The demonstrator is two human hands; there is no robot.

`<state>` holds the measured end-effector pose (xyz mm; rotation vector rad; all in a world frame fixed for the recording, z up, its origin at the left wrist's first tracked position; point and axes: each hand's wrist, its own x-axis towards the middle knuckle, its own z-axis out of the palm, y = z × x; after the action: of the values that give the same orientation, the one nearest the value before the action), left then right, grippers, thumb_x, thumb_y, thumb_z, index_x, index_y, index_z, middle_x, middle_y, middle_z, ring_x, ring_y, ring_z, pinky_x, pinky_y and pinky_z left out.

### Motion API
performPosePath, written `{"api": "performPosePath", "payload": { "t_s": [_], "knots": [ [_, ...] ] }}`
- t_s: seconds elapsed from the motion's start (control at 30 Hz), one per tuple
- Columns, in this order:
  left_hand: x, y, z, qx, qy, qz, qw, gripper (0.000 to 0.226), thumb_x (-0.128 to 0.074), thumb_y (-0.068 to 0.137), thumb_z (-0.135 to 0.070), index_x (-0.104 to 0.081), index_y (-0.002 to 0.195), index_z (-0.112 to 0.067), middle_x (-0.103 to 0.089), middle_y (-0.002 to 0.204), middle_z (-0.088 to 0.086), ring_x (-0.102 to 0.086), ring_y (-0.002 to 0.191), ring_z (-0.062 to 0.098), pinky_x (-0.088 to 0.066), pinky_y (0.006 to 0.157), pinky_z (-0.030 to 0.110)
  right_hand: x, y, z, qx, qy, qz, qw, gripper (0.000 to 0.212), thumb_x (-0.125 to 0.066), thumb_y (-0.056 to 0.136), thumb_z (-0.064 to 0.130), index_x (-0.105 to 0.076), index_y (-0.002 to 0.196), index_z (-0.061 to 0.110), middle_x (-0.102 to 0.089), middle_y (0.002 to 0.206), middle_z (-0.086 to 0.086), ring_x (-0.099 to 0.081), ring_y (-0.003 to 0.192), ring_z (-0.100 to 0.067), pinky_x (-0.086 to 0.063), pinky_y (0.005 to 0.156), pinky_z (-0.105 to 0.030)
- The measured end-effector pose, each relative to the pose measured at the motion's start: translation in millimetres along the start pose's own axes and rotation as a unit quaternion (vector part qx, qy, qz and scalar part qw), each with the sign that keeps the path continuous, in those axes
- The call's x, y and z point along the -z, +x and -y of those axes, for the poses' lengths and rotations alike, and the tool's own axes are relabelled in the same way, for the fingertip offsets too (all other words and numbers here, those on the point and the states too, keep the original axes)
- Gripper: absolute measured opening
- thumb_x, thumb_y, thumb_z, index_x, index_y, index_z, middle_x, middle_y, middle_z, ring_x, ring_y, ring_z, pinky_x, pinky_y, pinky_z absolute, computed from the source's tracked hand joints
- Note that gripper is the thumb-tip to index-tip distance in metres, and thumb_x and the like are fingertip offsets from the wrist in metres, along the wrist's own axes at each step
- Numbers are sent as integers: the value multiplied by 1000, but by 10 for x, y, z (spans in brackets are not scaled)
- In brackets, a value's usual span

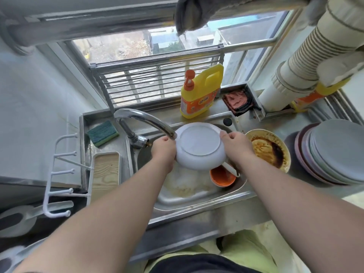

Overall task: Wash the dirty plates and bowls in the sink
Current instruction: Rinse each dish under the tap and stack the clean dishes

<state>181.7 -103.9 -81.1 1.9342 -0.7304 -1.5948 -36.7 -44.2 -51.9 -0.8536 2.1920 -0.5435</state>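
Head view. Rinse step, judged: both grips hold one white plate [200, 146] underside up, over the sink [199, 201], its rim at the tap [145, 121] spout. Left hand [164, 148] curls round the left rim; right hand [234, 142] pinches the right rim. No water stream is discernible. Next move likely calls for turning the plate and setting it aside. Count: below the grips, one orange bowl [222, 177]; right of them, one sauce-stained bowl [268, 149] and one plate stack [332, 152], number unclear; left, one sponge [102, 133]; beyond, one detergent bottle [201, 91].

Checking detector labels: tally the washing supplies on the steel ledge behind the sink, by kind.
Detergent bottles: 2, one by the window grille, one part hidden behind the paper cups
Sponges: 1
Cloths: 1
Total: 4
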Motion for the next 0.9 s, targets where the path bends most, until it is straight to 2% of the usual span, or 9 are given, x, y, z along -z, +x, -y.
{"api": "performPosePath", "payload": {
  "t_s": [0.07,0.13,0.3,0.43,0.53,0.63,0.73,0.8,0.9],
  "knots": [
    [-12,39,-32,41,16,23,999,18,-66,94,-31,-75,87,-17,-71,94,3,-63,79,23,-59,72,32,-45,53,-22,-38,18,18,999,45,-52,97,55,-66,81,15,-65,86,-7,-60,83,-30,-42,66,-35],
    [19,73,-11,103,-22,37,994,22,-68,98,-33,-74,109,-15,-74,96,0,-70,76,20,-61,62,29,-132,112,-49,-87,61,34,994,44,-55,86,50,-69,90,9,-67,85,-13,-63,73,-32,-47,63,-34],
    [234,176,120,261,-132,2,956,16,-79,93,-30,-71,91,-16,-68,64,-3,-62,38,13,-45,33,19,-347,145,89,-160,161,71,971,15,-60,84,23,-61,83,8,-56,70,-12,-48,51,-22,-33,46,-23],
    [405,200,261,325,-280,-28,903,21,-86,87,-29,-72,97,-15,-70,81,-3,-65,53,12,-46,33,20,-532,170,311,-166,225,90,956,11,-51,89,6,-58,87,14,-50,64,-8,-41,40,-17,-26,41,-20],
    [434,142,340,324,-400,-44,856,17,-83,89,-15,-75,104,-17,-76,92,-11,-68,71,9,-47,35,20,-711,141,403,-151,283,115,940,20,-57,90,1,-64,101,16,-60,74,-11,-48,45,-16,-34,45,-22],
    [393,22,414,275,-407,0,871,16,-65,104,-14,-68,120,-17,-77,78,1,-69,78,16,-58,43,35,-918,129,328,-182,301,120,928,7,-69,92,13,-74,95,8,-68,78,-10,-60,57,-20,-48,50,-25],
    [473,-94,603,248,-332,80,906,18,-53,110,-11,-62,125,-13,-71,106,11,-69,96,25,-64,58,44,-1047,176,152,-212,308,91,923,28,-63,89,31,-74,107,15,-76,101,-8,-71,82,-29,-62,74,-42],
    [640,-154,713,239,-252,154,925,11,-57,105,-4,-64,110,-11,-71,114,14,-69,106,27,-63,80,48,-1042,218,56,-225,329,72,914,29,-54,92,28,-71,115,19,-73,114,-8,-70,97,-32,-60,89,-46],
    [835,-126,713,226,-174,203,937,15,-68,93,-3,-69,104,-13,-73,110,12,-71,101,27,-57,93,48,-933,248,-8,-231,335,73,911,27,-51,94,25,-73,109,21,-71,112,-7,-68,93,-30,-55,75,-37]
  ]
}}
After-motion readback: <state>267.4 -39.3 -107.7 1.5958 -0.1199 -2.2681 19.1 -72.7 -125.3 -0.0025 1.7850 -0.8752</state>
